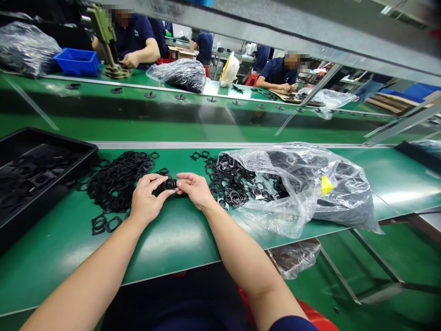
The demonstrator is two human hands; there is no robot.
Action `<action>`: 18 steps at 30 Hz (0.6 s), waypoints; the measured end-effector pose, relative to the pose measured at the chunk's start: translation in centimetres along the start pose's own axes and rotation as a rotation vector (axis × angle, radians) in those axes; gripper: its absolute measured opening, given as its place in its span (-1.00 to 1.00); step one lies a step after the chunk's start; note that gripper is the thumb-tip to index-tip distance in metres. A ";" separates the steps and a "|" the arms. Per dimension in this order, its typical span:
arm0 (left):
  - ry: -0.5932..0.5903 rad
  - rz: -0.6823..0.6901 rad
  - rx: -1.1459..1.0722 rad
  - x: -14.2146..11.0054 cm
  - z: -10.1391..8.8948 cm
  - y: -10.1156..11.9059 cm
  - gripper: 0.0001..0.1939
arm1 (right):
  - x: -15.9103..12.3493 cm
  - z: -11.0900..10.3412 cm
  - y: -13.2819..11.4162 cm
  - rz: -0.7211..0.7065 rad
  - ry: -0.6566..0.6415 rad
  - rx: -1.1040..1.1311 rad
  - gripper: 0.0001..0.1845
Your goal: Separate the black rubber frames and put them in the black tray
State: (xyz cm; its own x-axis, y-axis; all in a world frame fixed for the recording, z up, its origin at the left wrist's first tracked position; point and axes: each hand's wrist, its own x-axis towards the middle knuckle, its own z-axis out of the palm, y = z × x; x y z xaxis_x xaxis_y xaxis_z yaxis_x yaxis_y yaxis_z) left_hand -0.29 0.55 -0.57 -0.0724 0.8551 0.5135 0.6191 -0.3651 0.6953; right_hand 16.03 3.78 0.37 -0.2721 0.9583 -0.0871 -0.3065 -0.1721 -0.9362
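Note:
Between my two hands, just above the green tabletop, is a black ring-shaped plastic part. My left hand pinches its left side between thumb and fingers. At its right edge, my right hand grips it with thumb and forefinger. Fingers cover much of the part, so I cannot tell whether it is one piece or several stacked. A heap of similar black parts lies left of my left hand. To the right of my right hand, more loose parts spill from a clear plastic bag.
A black bin holding dark parts stands at the left. Behind the green table runs a green conveyor belt with black pieces spaced along its far edge. Co-workers sit beyond it, near a blue tray and a hand press.

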 end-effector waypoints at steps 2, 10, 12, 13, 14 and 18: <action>-0.010 0.049 0.023 0.0 -0.1 0.0 -0.64 | -0.1 0.1 0.0 -0.016 -0.011 -0.034 -0.58; -0.057 0.067 -0.020 0.1 0.0 0.0 -0.66 | -0.3 0.1 -0.3 0.027 -0.101 0.045 -0.50; -0.061 0.045 -0.041 0.2 -0.1 0.1 -0.65 | -0.4 0.1 -0.4 0.027 -0.101 0.068 -0.49; -0.063 0.032 -0.052 0.2 -0.1 0.1 -0.65 | -0.4 0.1 -0.5 0.023 -0.091 0.079 -0.49; -0.063 0.020 -0.061 0.2 -0.1 0.2 -0.65 | -0.4 0.1 -0.5 0.018 -0.078 0.089 -0.48; -0.062 0.001 -0.082 0.3 -0.2 0.3 -0.65 | -0.4 0.3 -0.4 0.012 -0.047 0.110 -0.49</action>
State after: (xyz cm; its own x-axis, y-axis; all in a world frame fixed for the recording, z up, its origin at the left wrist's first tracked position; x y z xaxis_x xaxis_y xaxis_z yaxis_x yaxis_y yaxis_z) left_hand -0.31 0.67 -0.12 -0.0220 0.8746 0.4843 0.5529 -0.3929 0.7348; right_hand 16.03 3.38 0.83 -0.3179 0.9448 -0.0796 -0.4003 -0.2098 -0.8920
